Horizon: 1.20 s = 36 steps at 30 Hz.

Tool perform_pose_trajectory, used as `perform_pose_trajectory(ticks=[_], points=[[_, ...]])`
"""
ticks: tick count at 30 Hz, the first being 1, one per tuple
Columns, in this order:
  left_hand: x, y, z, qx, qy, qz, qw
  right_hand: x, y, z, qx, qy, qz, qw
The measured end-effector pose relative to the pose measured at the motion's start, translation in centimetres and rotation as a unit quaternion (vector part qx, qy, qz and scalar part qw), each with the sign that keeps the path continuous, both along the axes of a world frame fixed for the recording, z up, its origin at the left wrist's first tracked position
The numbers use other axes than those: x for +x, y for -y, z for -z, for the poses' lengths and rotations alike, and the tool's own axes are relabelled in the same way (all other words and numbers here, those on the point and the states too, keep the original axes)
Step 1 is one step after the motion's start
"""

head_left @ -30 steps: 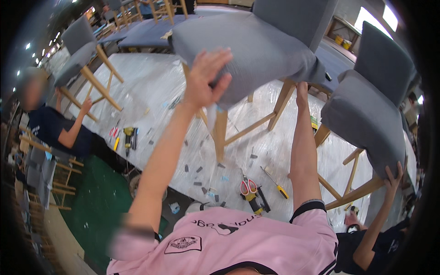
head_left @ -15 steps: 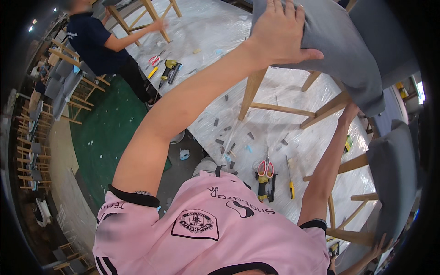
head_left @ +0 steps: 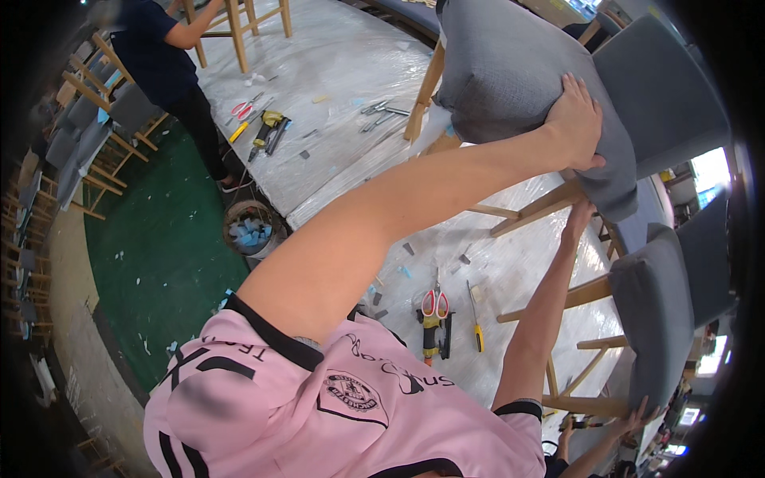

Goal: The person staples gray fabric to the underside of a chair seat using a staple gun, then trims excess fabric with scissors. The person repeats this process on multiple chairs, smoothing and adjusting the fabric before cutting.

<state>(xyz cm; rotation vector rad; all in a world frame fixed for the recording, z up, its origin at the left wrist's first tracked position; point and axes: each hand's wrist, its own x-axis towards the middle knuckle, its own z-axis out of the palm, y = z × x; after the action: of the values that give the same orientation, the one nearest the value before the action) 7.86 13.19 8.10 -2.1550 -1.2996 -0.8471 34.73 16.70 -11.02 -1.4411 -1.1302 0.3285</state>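
Note:
A wooden-legged chair with a grey fabric seat and grey backrest stands tilted on the plastic-covered table. My left hand lies flat on the seat's near right part, fingers stretched and thumb apart. Lower down, my right hand reaches under the hanging edge of the grey cover, next to a wooden leg. Its fingers are hidden behind the fabric and frame. Nearer me on the table lie red-handled scissors, a staple gun and a yellow-handled screwdriver.
A second grey chair stands at the right, with another person's hand on it. At the far left a person in dark clothes handles a wooden chair frame. A bucket of blue scraps stands beside the table.
My left hand has slid right across the seat, from its left part toward the backrest side. The view has swung, bringing the scrap bucket into sight. My right hand stays low by the chair.

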Motion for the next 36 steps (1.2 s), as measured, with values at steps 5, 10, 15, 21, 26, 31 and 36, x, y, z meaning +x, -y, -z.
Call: perform_pose_trajectory(ticks=[5,10,15,21,26,31,36], points=[[-3.5,5.1,1.5,0.081,0.277,0.419,0.861,-7.4,7.4,2.4,0.084,0.008,-0.076,0.994],[-19.2,6.3,7.8,0.058,0.611,0.191,0.766,-24.9,16.7,-3.4,-0.087,-0.142,-0.251,0.954],[-22.8,4.9,8.8,-0.401,0.639,0.109,0.648,-31.0,13.7,-9.6,-0.135,-0.302,-0.346,0.878],[-21.7,4.2,10.6,-0.472,0.605,0.230,0.598,-33.4,11.5,-7.8,-0.103,-0.525,-0.446,0.718],[-20.6,4.2,13.7,-0.378,0.650,0.311,0.581,-33.6,11.5,-6.7,-0.028,-0.256,-0.349,0.901],[-19.4,5.6,15.0,-0.374,0.680,0.320,0.543,-33.3,11.1,-3.3,0.016,-0.202,-0.311,0.929],[-19.4,5.4,17.4,-0.367,0.675,0.323,0.553,-34.2,11.0,-1.9,0.058,-0.196,-0.314,0.927]])
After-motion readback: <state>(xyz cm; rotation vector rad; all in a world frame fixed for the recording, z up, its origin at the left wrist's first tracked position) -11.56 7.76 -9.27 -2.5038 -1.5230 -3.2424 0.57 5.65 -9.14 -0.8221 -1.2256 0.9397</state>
